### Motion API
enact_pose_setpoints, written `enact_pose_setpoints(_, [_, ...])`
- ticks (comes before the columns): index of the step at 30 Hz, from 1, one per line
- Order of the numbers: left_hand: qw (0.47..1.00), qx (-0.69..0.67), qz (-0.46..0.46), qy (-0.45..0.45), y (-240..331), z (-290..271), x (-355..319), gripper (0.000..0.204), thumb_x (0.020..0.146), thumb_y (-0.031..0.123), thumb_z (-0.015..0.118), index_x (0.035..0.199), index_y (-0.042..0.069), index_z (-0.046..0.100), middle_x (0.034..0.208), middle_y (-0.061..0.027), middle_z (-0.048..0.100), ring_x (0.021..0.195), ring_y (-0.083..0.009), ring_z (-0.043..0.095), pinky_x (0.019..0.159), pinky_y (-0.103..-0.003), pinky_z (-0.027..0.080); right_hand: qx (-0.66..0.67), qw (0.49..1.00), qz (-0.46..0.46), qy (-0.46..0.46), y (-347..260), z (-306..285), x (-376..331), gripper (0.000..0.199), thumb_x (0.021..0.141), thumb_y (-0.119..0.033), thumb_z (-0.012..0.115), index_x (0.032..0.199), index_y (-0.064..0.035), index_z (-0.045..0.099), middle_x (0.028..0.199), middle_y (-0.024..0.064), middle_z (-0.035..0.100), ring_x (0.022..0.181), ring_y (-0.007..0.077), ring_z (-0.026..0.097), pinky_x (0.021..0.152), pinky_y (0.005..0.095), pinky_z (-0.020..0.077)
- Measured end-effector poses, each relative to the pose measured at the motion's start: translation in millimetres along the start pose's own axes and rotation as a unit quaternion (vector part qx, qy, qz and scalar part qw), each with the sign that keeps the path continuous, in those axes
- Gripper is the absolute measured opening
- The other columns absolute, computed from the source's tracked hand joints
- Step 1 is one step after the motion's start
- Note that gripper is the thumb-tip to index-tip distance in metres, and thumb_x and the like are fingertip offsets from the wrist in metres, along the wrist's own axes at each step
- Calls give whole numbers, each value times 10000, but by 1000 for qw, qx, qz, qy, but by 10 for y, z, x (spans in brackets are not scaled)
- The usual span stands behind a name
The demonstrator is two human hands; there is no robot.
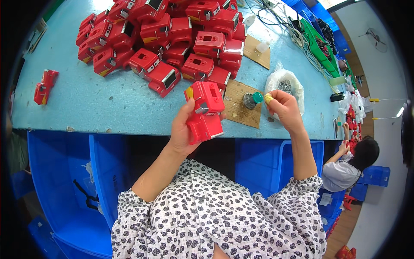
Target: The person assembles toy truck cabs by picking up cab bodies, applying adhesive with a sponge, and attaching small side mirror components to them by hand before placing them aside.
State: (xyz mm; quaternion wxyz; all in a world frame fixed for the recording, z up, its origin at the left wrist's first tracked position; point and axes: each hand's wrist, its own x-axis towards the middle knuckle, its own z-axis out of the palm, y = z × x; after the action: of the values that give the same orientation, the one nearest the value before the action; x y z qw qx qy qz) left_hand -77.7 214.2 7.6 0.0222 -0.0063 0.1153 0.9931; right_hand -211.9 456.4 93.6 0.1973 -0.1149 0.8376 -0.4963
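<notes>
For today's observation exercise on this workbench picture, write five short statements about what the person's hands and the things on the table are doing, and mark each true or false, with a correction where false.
1. The left hand holds a red plastic housing. True.
2. The right hand rests flat on the table. False: it is raised, pinching a small yellow piece at its fingertips.
3. A heap of red housings lies on the light blue table. True.
4. The green-capped tool stands on a cardboard piece. True.
5. The clear bag of small metal parts lies to the left of the heap. False: it lies to the right, near the right hand.
</notes>
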Motion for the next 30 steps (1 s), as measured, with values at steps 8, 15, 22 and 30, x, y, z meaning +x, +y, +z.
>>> enact_pose_setpoints(8, [999,33,-23,15,6,24,0,564,1022,425,397,1407,14,371,1249,-195,582,1125,-265,609,956,-383,503,-247,967,-62,-4,-127,49,87,88,817,-68,621,842,16,610,679,-42,520,612,29,425,520,232,349])
enact_pose_setpoints(15, [999,30,-37,5,-6,28,30,555,1036,456,336,1405,44,377,1287,-143,568,1149,-291,602,956,-394,508,-288,956,-46,-29,-165,12,119,105,803,-81,623,815,20,596,658,-31,495,617,36,418,516,244,347])
enact_pose_setpoints(22, [997,70,-28,-12,-31,14,14,528,1039,448,338,1374,44,400,1244,-130,584,1109,-295,626,909,-387,534,-286,955,-55,-52,-174,5,133,121,816,-96,621,824,21,591,659,-20,492,622,43,421,522,249,350])
enact_pose_setpoints(30, [993,110,-31,7,-75,83,-6,485,1047,405,347,1358,40,418,1177,-127,617,1069,-247,643,880,-369,540,-260,960,-94,-42,-132,-14,109,93,856,-78,606,870,13,592,729,-34,526,671,33,445,563,223,363])
